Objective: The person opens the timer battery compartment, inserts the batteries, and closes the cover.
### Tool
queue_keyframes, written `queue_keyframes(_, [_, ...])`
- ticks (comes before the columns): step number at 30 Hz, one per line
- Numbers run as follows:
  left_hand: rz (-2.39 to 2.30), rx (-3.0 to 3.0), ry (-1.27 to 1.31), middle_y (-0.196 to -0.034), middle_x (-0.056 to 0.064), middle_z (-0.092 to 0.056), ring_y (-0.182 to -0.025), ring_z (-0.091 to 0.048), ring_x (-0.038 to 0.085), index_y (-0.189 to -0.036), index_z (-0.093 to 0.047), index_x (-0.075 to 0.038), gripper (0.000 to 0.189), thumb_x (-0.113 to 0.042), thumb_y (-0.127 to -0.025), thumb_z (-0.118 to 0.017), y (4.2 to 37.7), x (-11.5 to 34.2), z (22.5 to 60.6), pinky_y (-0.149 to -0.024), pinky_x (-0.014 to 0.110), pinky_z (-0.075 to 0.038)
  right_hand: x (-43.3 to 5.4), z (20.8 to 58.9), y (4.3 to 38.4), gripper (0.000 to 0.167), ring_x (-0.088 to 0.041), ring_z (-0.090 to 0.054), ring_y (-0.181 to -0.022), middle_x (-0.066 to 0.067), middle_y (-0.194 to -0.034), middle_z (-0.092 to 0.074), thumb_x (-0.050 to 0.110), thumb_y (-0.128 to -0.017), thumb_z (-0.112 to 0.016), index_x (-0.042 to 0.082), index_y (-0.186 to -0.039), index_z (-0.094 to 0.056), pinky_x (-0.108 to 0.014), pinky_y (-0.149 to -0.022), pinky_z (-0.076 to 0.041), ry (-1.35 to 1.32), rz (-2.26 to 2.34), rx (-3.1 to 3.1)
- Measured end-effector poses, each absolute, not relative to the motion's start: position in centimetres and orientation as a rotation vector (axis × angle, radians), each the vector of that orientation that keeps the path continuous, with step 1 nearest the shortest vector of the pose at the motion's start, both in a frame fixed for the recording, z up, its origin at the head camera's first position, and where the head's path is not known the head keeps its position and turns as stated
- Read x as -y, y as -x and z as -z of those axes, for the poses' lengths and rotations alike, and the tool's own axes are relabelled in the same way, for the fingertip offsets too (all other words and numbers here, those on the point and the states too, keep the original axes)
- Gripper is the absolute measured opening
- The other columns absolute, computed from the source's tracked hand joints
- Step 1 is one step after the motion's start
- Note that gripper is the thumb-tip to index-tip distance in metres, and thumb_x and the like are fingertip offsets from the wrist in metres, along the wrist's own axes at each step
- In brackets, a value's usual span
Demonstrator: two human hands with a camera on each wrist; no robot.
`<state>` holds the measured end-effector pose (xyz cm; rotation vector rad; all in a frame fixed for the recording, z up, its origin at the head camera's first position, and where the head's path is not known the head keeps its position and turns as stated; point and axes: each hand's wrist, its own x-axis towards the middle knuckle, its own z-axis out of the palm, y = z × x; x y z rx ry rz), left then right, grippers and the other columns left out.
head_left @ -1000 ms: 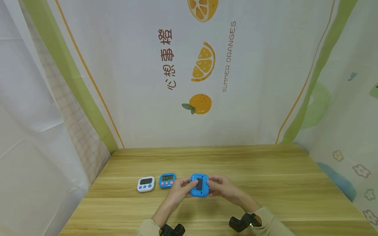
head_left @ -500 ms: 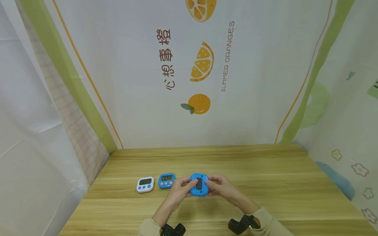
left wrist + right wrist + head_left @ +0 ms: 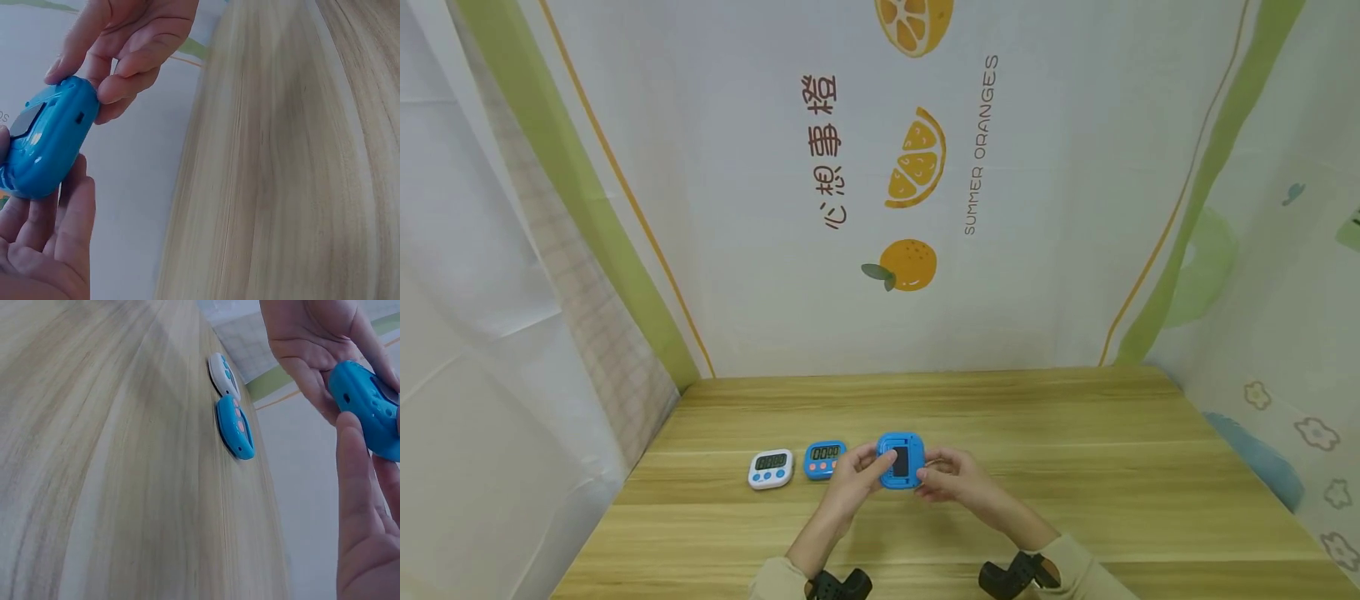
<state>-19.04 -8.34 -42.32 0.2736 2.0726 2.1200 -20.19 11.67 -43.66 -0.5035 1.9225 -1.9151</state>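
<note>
A blue digital timer (image 3: 913, 451) is held up over the table between both hands, its back with a dark rectangular panel facing the head camera. My left hand (image 3: 848, 485) grips its left side, thumb across the back and fingers beneath. On the opposite side my right hand (image 3: 957, 478) pinches the edge, thumb at the lower right corner. The left wrist view shows a small dark slot in the side of the blue timer (image 3: 61, 137). Its screen side is turned away from the head camera.
Left of the hands, another blue timer (image 3: 821, 457) with pink buttons lies face up on the wooden table (image 3: 1037, 433). Beside it is a white timer (image 3: 771, 478) with blue buttons. A white curtain printed with oranges (image 3: 760, 292) hangs behind the table.
The held timer has shifted slightly up and left and tilted. The right thumb has slid toward the timer's lower right corner. Both timers on the table stay put.
</note>
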Motion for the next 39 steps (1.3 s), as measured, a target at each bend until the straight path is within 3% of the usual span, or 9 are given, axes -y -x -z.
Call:
queue_keyframes(9, [-1.954, -2.224, -0.362, -0.117, 0.018, -0.049, -0.106, -0.049, 0.03, -0.13, -0.039, -0.001, 0.056, -0.033, -0.087, -0.056, 19.2, 9.2, 42.1, -0.086, 0.041, -0.045, -11.8, 43.2, 20.3, 0.031, -0.035, -0.06, -0.083, -0.014, -0.092, -0.056, 0.011, -0.084, -0.061, -0.009, -0.106, -0.053, -0.043, -0.074, -0.051, 0.578, 1.932, -2.148])
queue_keyframes(16, [-1.736, -2.316, -0.395, -0.102, 0.014, -0.049, -0.087, -0.056, 0.026, -0.123, -0.044, 0.005, 0.059, -0.037, -0.085, -0.058, 19.0, 9.2, 40.9, -0.074, 0.04, -0.051, -12.0, 43.7, 20.7, 0.021, -0.024, -0.061, -0.078, -0.013, -0.093, -0.057, 0.009, -0.081, -0.064, -0.001, -0.099, -0.059, -0.027, -0.065, -0.053, 0.764, 1.802, -2.449])
queue_keyframes(24, [-1.683, -2.423, -0.386, -0.1, 0.014, -0.057, -0.088, -0.057, 0.025, -0.119, -0.047, 0.012, 0.066, -0.039, -0.081, -0.062, 19.1, 8.4, 42.0, -0.069, 0.039, -0.052, -11.0, 41.1, 18.6, 0.018, -0.031, -0.055, -0.081, -0.014, -0.094, -0.055, -0.003, -0.075, -0.066, -0.002, -0.092, -0.06, -0.022, -0.061, -0.051, 0.766, 1.753, -2.615])
queue_keyframes(30, [-1.714, -2.42, -0.415, -0.1, 0.013, -0.056, -0.092, -0.056, 0.026, -0.121, -0.044, 0.013, 0.067, -0.036, -0.08, -0.064, 19.3, 8.6, 42.5, -0.072, 0.034, -0.051, -11.3, 42.8, 19.6, 0.023, -0.03, -0.055, -0.084, -0.014, -0.097, -0.054, 0.002, -0.075, -0.068, -0.001, -0.096, -0.059, -0.023, -0.062, -0.051, 0.809, 1.753, -2.59])
queue_keyframes(39, [-1.738, -2.397, -0.513, -0.112, 0.017, -0.053, -0.1, -0.052, 0.031, -0.126, -0.044, 0.005, 0.065, -0.024, -0.075, -0.071, 19.6, 9.6, 42.4, -0.083, 0.041, -0.047, -12.6, 43.5, 21.3, 0.057, -0.037, -0.052, -0.097, -0.03, -0.119, -0.043, 0.01, -0.077, -0.069, -0.011, -0.122, -0.041, -0.031, -0.077, -0.051, 0.913, 1.739, -2.337])
